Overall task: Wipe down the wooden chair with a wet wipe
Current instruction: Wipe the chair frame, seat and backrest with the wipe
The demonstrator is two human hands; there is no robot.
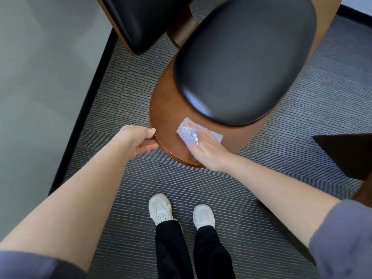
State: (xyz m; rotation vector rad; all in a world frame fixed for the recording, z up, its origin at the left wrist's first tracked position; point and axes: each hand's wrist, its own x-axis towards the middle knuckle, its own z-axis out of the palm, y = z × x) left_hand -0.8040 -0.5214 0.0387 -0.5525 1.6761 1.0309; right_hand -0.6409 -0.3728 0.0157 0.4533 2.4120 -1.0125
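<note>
Left hand (138, 138) curled round the front left rim of the wooden chair (167, 111); thumb on top of the rim, fingers tucked beneath; a firm hold on the wood. Right hand (207, 152) flat, fingers straight and close together, palm down on a white wet wipe (188, 133); it presses the wipe against the bare wooden seat board, nothing pinched. The wipe lies crumpled on the front lip of the board, just beside the near edge of the black seat pad (243, 61); part of it is hidden under the hand.

Around: black backrest pad (145, 23) in a wooden shell at top left; ribbed grey carpet (128, 81) under the chair; black skirting strip (86, 101) running diagonally at left, a pale grey surface beyond it; dark brown furniture corner (350, 152) at the right edge, well apart from the chair. White trainers (161, 208) and black trousers (173, 250) below, on the carpet near the chair's front.

Both forearms bare, reaching forward and down, converging on the chair's front edge; blue-grey sleeves (346, 238) bunched near the elbows.
</note>
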